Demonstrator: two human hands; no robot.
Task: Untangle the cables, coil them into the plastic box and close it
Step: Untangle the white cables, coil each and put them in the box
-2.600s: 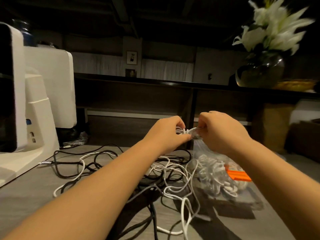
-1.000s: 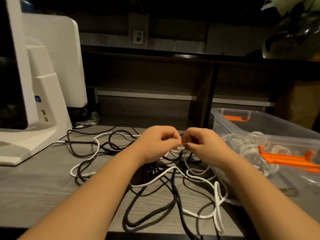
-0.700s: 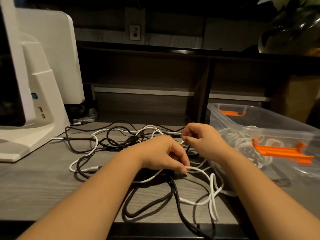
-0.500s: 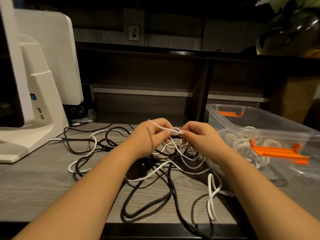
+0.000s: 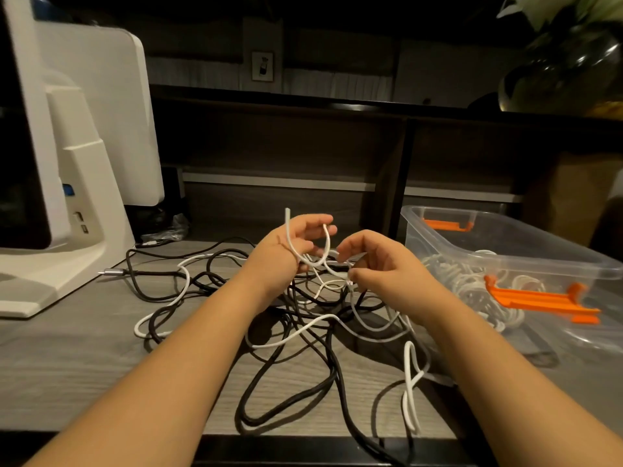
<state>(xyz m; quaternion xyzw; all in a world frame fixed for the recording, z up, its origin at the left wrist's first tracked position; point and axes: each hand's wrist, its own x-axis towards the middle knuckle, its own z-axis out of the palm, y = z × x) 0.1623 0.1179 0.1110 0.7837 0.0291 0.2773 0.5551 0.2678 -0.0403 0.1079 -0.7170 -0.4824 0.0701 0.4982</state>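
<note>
A tangle of black cables [image 5: 286,399] and white cables [image 5: 409,382] lies on the grey wooden table [image 5: 84,365]. My left hand [image 5: 286,254] is raised over the tangle, palm turned towards me. A thin white cable [image 5: 315,264] loops across the palm and up between its fingers, one end sticking up. My right hand [image 5: 381,264] pinches the same white cable at its lower end, close beside the left hand. To the right stands a clear plastic box [image 5: 505,242] with orange latches [image 5: 539,299], open, with coiled white cables [image 5: 465,284] inside.
A white monitor on its stand [image 5: 74,170] fills the left side. A dark shelf unit rises behind the table, with a glass vase [image 5: 566,69] at top right. A crumpled plastic bag [image 5: 165,230] lies behind the cables. The table's front edge [image 5: 303,446] is near me.
My left hand has turned palm up and spread, and the white cable now loops over it. My right hand stays pinched on the cable. More white cable is lifted off the tangle.
</note>
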